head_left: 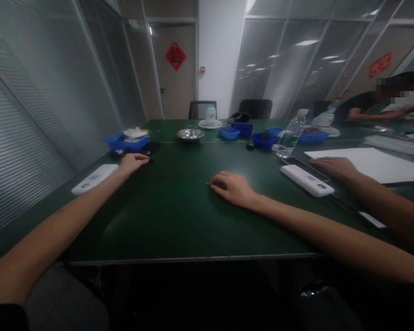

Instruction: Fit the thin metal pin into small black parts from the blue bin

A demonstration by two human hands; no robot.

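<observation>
My left hand [133, 162] rests at the far left of the green table [172, 207] with its fingers curled, beside a flat dark object [148, 149] and just in front of a blue tray [126, 142]. What it holds, if anything, is hidden. A white oblong device [94, 178] lies by my left forearm. My right hand [232, 187] lies palm down mid-table, fingers pinched on a thin metal tool [209, 184] whose tip pokes out to the left.
Another person's hand [331, 165] lies flat at the right, next to a second white device [307, 180] and a white sheet [372, 163]. Further back stand a steel bowl [190, 134], several blue trays [229, 132], a water bottle [290, 138] and a small fan [210, 123]. A person sits far right.
</observation>
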